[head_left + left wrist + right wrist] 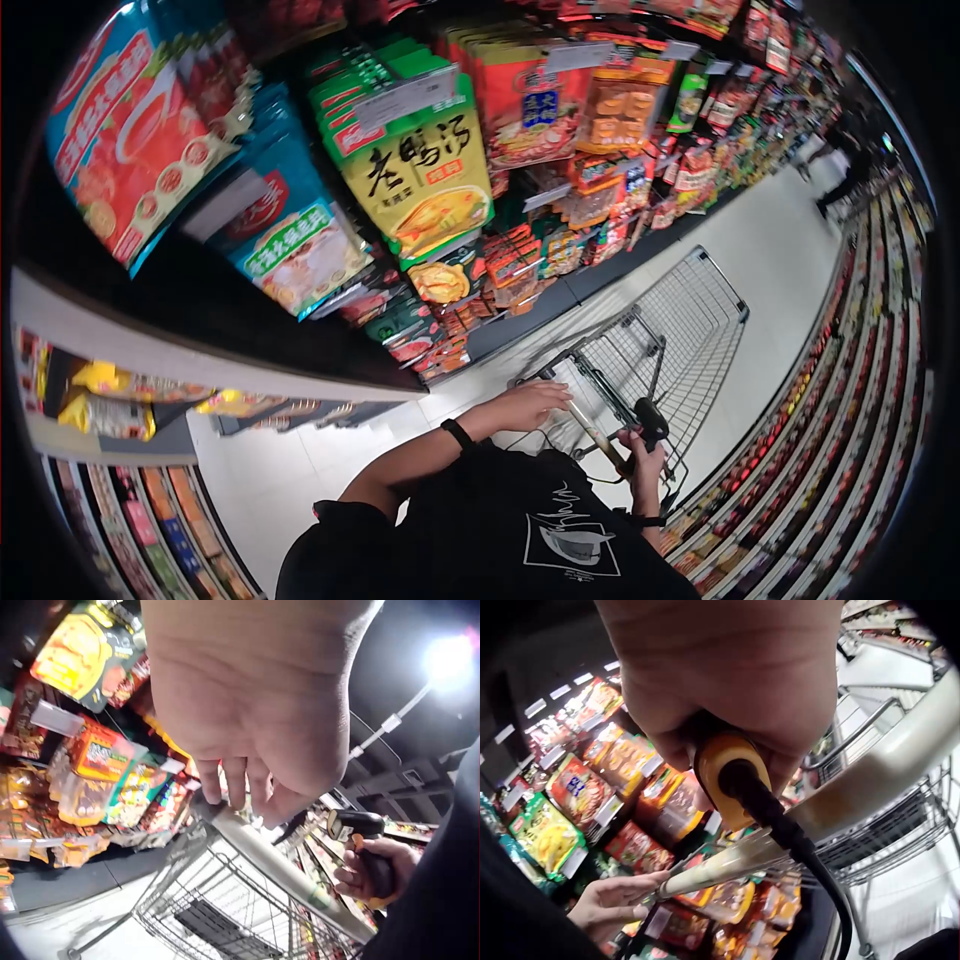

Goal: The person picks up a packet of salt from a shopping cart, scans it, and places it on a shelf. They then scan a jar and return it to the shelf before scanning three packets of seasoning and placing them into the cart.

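My left hand (530, 405) rests at the left end of the cart handle (597, 435), its fingers fairly straight and laid over the bar. In the left wrist view those fingers (234, 784) touch the pale handle near its end. My right hand (643, 458) grips a black and orange handheld barcode scanner (358, 825) close over the handle's right end. From the orange base of the grip, a black cable (810, 859) hangs down, seen in the right wrist view. The wire shopping cart (665, 345) stands in front of me.
Shelves of hanging food packets, including a green and yellow soup packet (420, 180), line the left side close by. Long product shelves (850, 400) curve along the right. Pale floor (790, 250) runs ahead between them. A dark-clothed person (850, 165) is at the far end.
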{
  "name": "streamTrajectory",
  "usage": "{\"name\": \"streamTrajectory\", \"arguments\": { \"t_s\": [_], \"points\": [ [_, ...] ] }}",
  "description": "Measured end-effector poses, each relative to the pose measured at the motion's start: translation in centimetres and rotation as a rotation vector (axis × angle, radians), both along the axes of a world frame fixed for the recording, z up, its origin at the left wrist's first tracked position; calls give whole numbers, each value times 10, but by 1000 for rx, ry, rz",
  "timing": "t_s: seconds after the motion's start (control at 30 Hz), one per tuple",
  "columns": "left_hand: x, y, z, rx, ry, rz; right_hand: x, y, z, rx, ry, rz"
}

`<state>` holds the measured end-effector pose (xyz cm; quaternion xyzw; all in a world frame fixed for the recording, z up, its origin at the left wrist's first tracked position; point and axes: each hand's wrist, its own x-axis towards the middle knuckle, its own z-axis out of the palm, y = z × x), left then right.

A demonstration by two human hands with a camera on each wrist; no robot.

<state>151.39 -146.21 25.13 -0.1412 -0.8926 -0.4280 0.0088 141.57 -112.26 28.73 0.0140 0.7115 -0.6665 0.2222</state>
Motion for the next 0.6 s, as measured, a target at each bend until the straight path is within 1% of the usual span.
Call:
{"name": "streamTrajectory", "arguments": {
  "t_s": [0.03, 0.07, 0.1, 0.2, 0.23, 0.27, 0.33, 0.4, 0.47, 0.53, 0.6],
  "points": [
    [5, -4, 9, 44, -56, 92, -6, -13, 9, -28, -6, 77],
    [11, -8, 21, 86, -110, 179, -9, -27, 28, -25, -38, 157],
    [19, -13, 35, 45, -43, 327, -13, -34, 38, -32, -83, 219],
    [42, -37, 72, 97, 79, 704, -25, -47, 54, -91, -254, 439],
    [51, -45, 89, 89, 128, 846, -25, -52, 58, -175, -295, 488],
    [59, -53, 105, 82, 185, 985, -26, -53, 57, -214, -341, 539],
    [75, -72, 133, -18, 363, 1250, -32, -48, 32, -148, -277, 746],
    [96, -94, 152, -65, 527, 1412, -36, -48, 26, -63, -281, 884],
    [112, -105, 176, -82, 629, 1639, -36, -48, 32, 28, -245, 995],
    [124, -119, 204, -122, 676, 1724, -37, -46, 31, 22, -243, 1012],
    [136, -145, 209, -203, 701, 1808, -41, -48, 34, 14, -204, 1029]
  ]
}}
